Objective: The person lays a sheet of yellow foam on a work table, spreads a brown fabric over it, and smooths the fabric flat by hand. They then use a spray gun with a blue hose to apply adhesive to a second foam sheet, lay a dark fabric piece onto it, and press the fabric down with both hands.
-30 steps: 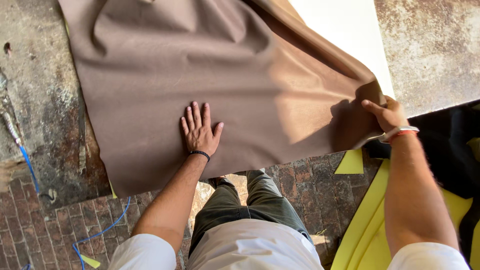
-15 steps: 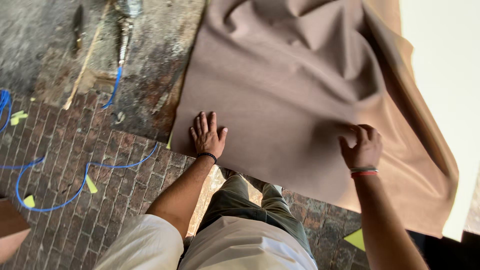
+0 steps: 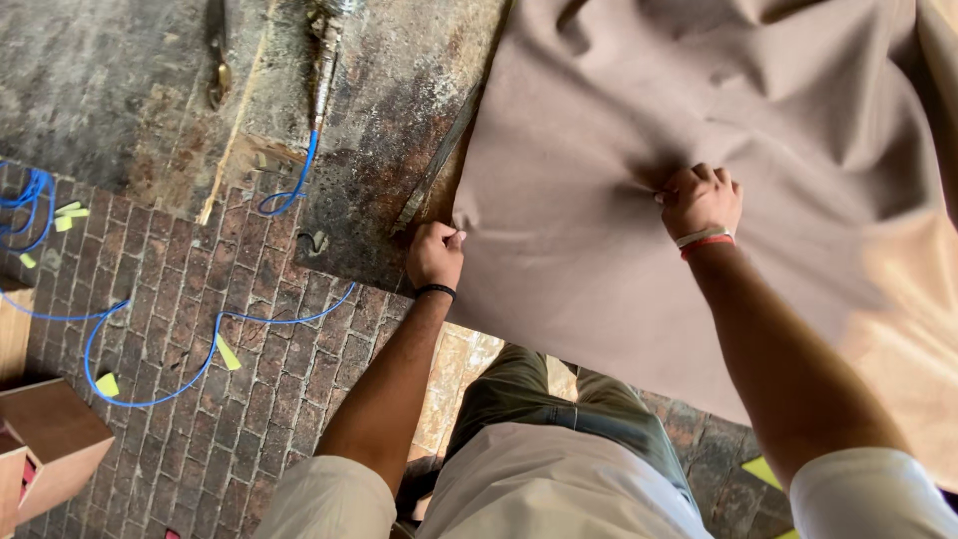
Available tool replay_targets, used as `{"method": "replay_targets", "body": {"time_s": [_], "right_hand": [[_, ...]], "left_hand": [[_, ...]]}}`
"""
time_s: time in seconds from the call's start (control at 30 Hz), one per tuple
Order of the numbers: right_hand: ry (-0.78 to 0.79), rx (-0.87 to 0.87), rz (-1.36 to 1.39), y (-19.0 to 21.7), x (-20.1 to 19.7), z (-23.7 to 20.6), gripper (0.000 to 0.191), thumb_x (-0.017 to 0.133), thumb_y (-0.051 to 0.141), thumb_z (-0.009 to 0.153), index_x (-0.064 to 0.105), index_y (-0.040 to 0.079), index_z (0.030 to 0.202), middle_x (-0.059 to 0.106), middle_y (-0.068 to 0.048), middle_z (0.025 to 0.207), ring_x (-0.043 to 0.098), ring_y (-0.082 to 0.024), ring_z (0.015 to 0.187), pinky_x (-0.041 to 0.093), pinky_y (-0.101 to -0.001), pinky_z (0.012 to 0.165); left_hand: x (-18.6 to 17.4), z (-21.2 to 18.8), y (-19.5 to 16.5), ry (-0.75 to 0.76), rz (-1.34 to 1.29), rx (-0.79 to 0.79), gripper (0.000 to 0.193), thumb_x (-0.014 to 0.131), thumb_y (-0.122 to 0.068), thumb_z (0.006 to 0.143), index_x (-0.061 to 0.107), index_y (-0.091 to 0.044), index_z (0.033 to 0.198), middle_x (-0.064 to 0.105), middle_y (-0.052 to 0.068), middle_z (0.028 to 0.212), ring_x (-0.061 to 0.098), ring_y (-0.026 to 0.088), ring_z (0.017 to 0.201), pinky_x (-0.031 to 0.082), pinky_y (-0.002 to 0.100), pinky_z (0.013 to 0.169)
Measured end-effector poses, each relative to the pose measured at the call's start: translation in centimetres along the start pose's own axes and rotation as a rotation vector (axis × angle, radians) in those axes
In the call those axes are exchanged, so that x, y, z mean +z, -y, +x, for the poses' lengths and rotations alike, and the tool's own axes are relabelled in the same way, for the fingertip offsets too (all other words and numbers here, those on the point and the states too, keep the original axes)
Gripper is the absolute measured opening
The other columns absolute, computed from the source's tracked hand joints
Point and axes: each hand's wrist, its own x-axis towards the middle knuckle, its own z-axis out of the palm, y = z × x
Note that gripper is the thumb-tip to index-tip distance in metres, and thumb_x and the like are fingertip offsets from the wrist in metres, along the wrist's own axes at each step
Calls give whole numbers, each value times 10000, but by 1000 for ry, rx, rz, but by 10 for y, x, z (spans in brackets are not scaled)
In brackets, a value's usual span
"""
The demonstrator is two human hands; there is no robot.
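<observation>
A large brown sheet of fabric [image 3: 599, 130] lies over a dark, stained worktable [image 3: 130, 90], with folds across its upper part. My left hand [image 3: 435, 254] pinches the sheet's left edge near its corner; a black band circles that wrist. My right hand [image 3: 702, 198] is closed on a bunched fold in the middle of the sheet, and creases radiate from the grip. That wrist carries a white and a red band. The sheet's near edge hangs over the table toward my legs.
A blue cord [image 3: 180, 349] loops over the brick floor [image 3: 249, 419] at left, among yellow scraps [image 3: 228, 352]. A wooden box [image 3: 50, 439] sits at the lower left. Metal tools [image 3: 324, 50] lie on the table's far side. A yellow piece [image 3: 763, 471] shows at lower right.
My left hand has gone from flat on the sheet to pinching its left edge. My right hand has moved up and closed on a fold. The view has shifted left.
</observation>
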Motion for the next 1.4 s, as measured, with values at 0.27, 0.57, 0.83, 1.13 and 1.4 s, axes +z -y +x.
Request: {"method": "replay_targets", "body": {"time_s": [0.27, 0.57, 0.83, 1.13, 1.4], "right_hand": [[-319, -19, -52, -6, -17, -23, 89, 817, 235, 918, 742, 187, 921, 693, 15, 1119, 580, -270, 1159, 409, -426, 1032], [-252, 180, 187, 52, -34, -94, 148, 759, 132, 951, 686, 42, 1041, 671, -134, 1040, 617, -321, 953, 493, -460, 823], [347, 1211, 1134, 80, -47, -275, 344, 602, 256, 1018, 752, -30, 1138, 778, -184, 885, 694, -240, 678, 569, -374, 593], [-453, 1402, 1700, 90, -19, -303, 219, 693, 124, 986, 519, 82, 1112, 678, -130, 976, 729, -233, 802, 644, -390, 680], [-327, 1528, 1688, 32, -32, -302, 49, 683, 99, 945, 672, 52, 934, 710, -57, 819, 701, -151, 674, 638, -289, 648]], "left_hand": [[20, -3, 19, -42, -248, 113, 178, 628, -246, 1045, 528, -110, 1103, 727, 158, 899, 703, 422, 817, 527, 503, 635], [48, 22, 28, 248, -158, 6, 324, 651, -415, 1001, 626, -102, 1083, 754, 157, 955, 718, 363, 876, 556, 501, 723], [2, -21, 25, 603, -18, -48, 490, 740, -493, 944, 692, -5, 934, 762, 158, 944, 723, 302, 831, 555, 427, 748], [-35, -45, 24, 189, -640, 123, 254, 715, -340, 990, 745, -91, 1026, 783, 85, 937, 697, 189, 839, 562, 343, 736], [6, -54, 60, 109, -228, 115, 335, 849, -354, 871, 743, -52, 971, 734, 130, 778, 668, 222, 659, 526, 363, 629]]}}
